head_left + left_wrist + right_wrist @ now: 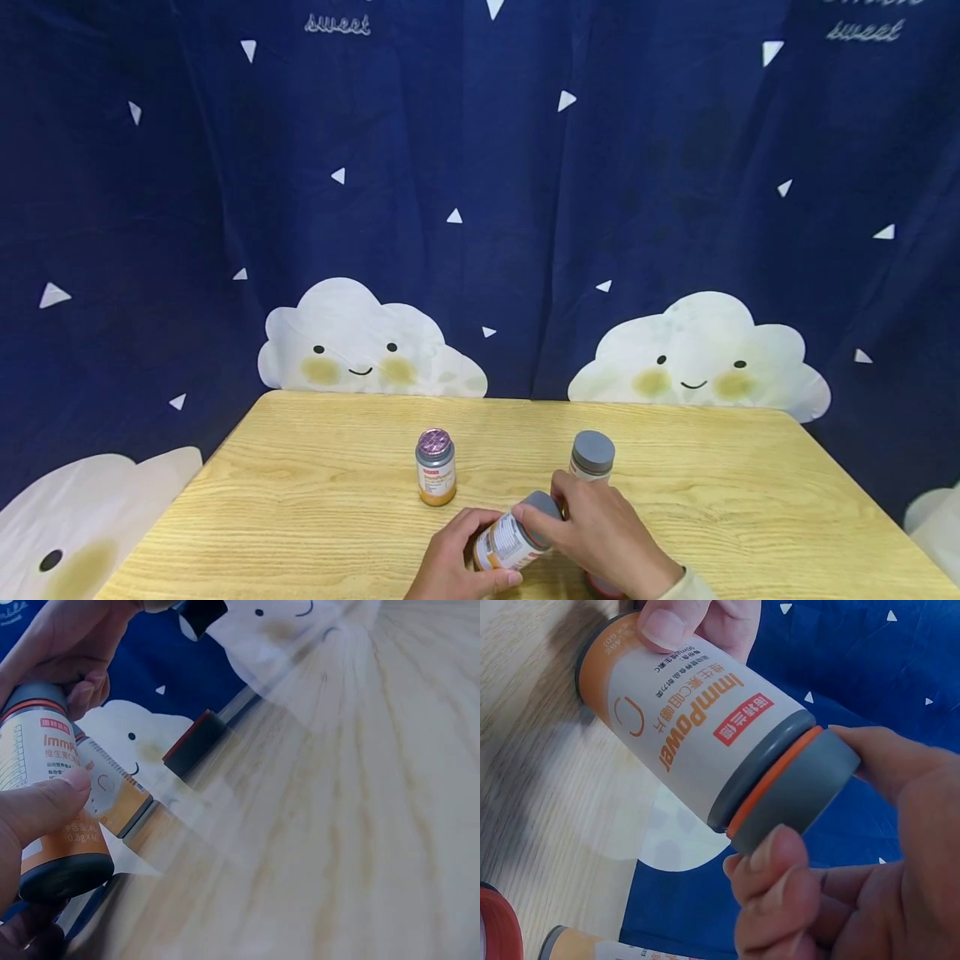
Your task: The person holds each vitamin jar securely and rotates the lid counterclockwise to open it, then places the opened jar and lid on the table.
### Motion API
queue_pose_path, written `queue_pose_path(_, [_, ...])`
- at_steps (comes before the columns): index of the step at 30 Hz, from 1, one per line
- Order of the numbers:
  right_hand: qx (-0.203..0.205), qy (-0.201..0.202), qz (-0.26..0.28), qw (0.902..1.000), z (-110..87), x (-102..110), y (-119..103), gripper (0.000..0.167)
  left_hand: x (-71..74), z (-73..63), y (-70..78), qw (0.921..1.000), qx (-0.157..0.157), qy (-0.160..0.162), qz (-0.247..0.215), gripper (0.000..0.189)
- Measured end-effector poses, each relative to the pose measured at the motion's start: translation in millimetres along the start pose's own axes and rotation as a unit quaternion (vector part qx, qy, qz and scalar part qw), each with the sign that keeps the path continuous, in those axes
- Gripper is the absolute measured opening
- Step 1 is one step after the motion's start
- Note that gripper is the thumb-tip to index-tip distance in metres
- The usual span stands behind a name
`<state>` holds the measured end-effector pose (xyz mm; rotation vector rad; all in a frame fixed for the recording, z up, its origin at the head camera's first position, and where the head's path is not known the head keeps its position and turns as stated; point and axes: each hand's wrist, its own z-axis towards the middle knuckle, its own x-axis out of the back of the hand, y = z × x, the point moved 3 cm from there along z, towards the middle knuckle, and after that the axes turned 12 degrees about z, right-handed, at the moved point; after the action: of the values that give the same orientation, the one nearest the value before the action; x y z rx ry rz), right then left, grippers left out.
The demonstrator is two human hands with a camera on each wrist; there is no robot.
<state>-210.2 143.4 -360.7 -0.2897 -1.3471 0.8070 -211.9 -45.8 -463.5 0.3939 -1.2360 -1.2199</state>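
A vitamin bottle with a white and orange label tilts between both hands, its grey cap pointing up and to the right. My left hand grips the bottle's body, thumb on the label. My right hand pinches the grey cap between thumb and fingers. In the right wrist view, an orange ring shows between the cap and the bottle's shoulder. Just behind my right hand stands a similar capped bottle, partly covered by that hand.
To the left, a third bottle stands without a cap, with shiny pinkish foil over its mouth. A red-rimmed cap lies on the wooden table below my right wrist, partly hidden. A dark blue curtain hangs behind the table.
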Motion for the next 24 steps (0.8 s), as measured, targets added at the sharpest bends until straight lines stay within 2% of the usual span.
queue_pose_path(3, [0.006,-0.006,0.005,0.9999,-0.4,-0.1,0.5,0.049,0.5,-0.2,0.4,0.9997,0.010,-0.005,-0.020,0.050])
queue_pose_path(9, [0.011,-0.016,0.010,0.9998,-0.4,-1.0,0.4,0.050,1.4,-0.4,-1.3,0.9995,0.023,-0.009,-0.020,0.050])
queue_pose_path(17, [0.018,-0.019,0.016,0.9995,-1.8,-2.0,1.0,0.049,0.0,-1.3,-2.7,0.9972,0.044,-0.023,-0.055,0.050])
queue_pose_path(24, [0.034,-0.017,0.019,0.9991,-2.6,-0.6,0.5,0.048,0.0,0.3,-2.8,0.9967,0.049,-0.024,-0.060,0.050])
